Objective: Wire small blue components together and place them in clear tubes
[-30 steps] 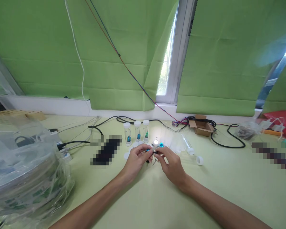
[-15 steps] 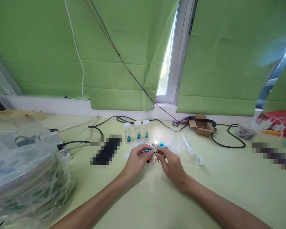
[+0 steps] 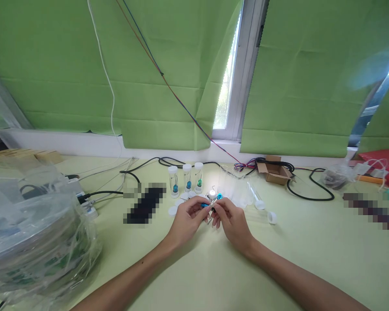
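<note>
Over the table, my left hand [image 3: 188, 219] pinches a small shiny blue metal part [image 3: 204, 205] between thumb and fingers. My right hand [image 3: 235, 220] meets it fingertip to fingertip, closed on a small dark piece [image 3: 213, 209] at the end of the blue part. Whether the two pieces are joined is too small to tell. Just beyond my fingers are a round white-and-silver object [image 3: 211, 193] and loose blue parts [image 3: 219, 196], partly hidden by my right hand. White caps [image 3: 173, 211] lie left of my left hand.
Three capped clear tubes [image 3: 173, 182] with blue or green parts inside stand behind my hands. Clear tubes [image 3: 253, 191] and a white cap [image 3: 272, 217] lie to the right. Behind are black cables [image 3: 311, 195] and an open cardboard box [image 3: 274, 172]; a plastic-wrapped reel [image 3: 42, 242] occupies the left.
My right hand has shifted slightly left, its fingers closer to my left hand and covering more of the loose blue parts. The blue part in my left hand shows more and has turned slightly.
</note>
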`<move>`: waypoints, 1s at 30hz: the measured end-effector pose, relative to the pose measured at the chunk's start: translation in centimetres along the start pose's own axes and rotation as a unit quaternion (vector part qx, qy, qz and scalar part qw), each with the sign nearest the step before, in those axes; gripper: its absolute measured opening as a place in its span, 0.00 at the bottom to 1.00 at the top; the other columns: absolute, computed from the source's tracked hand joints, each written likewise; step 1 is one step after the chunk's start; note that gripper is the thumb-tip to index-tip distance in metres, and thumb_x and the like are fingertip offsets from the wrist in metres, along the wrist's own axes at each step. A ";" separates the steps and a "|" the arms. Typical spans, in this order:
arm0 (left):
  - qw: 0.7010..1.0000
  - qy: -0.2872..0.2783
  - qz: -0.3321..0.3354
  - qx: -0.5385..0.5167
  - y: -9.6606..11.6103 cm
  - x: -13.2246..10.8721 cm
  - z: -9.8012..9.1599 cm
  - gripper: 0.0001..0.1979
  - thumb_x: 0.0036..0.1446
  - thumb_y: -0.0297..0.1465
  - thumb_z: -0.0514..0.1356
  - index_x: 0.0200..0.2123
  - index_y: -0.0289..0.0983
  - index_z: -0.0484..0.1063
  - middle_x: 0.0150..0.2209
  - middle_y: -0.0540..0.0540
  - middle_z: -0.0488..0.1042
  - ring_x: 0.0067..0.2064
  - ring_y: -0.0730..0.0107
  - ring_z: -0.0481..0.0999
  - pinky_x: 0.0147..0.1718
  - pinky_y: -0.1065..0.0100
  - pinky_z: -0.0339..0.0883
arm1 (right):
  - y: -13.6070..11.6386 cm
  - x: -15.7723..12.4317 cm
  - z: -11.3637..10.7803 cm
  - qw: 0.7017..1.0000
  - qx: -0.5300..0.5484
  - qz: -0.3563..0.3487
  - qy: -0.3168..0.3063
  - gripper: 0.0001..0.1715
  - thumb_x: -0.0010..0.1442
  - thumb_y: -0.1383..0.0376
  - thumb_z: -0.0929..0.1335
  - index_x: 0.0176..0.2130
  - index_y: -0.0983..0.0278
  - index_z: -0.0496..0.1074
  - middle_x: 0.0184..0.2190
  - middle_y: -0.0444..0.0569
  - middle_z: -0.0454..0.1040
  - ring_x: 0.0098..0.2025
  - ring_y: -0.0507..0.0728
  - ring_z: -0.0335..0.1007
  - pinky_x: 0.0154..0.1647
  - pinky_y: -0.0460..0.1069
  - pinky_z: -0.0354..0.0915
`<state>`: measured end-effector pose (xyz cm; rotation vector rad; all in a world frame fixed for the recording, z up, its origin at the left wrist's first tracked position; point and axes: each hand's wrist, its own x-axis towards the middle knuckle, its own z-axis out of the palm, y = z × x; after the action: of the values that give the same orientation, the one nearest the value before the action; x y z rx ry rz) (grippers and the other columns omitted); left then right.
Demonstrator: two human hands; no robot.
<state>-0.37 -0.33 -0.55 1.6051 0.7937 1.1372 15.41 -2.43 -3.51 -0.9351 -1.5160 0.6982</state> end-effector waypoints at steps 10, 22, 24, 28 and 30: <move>0.999 0.025 0.023 0.042 -0.1 0.0 0.2 0.08 0.54 0.36 0.64 0.34 0.38 0.75 0.30 0.47 0.75 0.28 0.69 0.73 0.30 0.68 0.68 | -0.1 0.2 0.3 0.989 0.134 0.066 -0.003 0.18 0.64 0.51 0.66 0.35 0.63 0.66 0.23 0.44 0.72 0.21 0.53 0.71 0.19 0.47 0.68; 0.998 0.049 0.018 0.042 -0.2 0.2 0.2 0.08 0.54 0.37 0.64 0.34 0.38 0.75 0.32 0.46 0.76 0.28 0.69 0.74 0.29 0.68 0.68 | -0.5 0.2 0.4 0.986 0.155 0.058 -0.023 0.15 0.61 0.54 0.69 0.39 0.63 0.68 0.26 0.45 0.75 0.25 0.54 0.75 0.24 0.49 0.72; 0.998 0.046 0.012 0.035 -0.3 0.2 0.1 0.09 0.55 0.37 0.64 0.35 0.38 0.74 0.30 0.47 0.76 0.27 0.70 0.73 0.29 0.68 0.68 | -0.6 0.2 0.4 0.987 0.152 0.048 -0.030 0.15 0.60 0.55 0.70 0.40 0.63 0.68 0.26 0.45 0.75 0.25 0.54 0.75 0.26 0.50 0.73; 0.999 0.041 0.012 0.032 -0.4 0.1 0.0 0.09 0.55 0.37 0.63 0.35 0.38 0.74 0.29 0.48 0.75 0.27 0.70 0.73 0.28 0.69 0.67 | -0.4 0.1 0.4 0.986 0.155 0.043 -0.038 0.13 0.62 0.57 0.69 0.42 0.63 0.67 0.27 0.45 0.74 0.26 0.54 0.74 0.27 0.50 0.72; 0.998 0.036 0.016 0.039 -0.4 0.1 0.0 0.09 0.56 0.37 0.63 0.36 0.38 0.74 0.29 0.47 0.75 0.27 0.70 0.73 0.29 0.69 0.67 | -0.1 0.1 0.5 0.986 0.157 0.048 -0.036 0.13 0.62 0.57 0.68 0.42 0.63 0.67 0.27 0.45 0.74 0.26 0.54 0.74 0.26 0.50 0.71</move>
<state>-0.31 -0.14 -0.86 1.6543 0.8721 1.2067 14.93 -2.39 -3.42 -0.7519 -1.3792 1.0185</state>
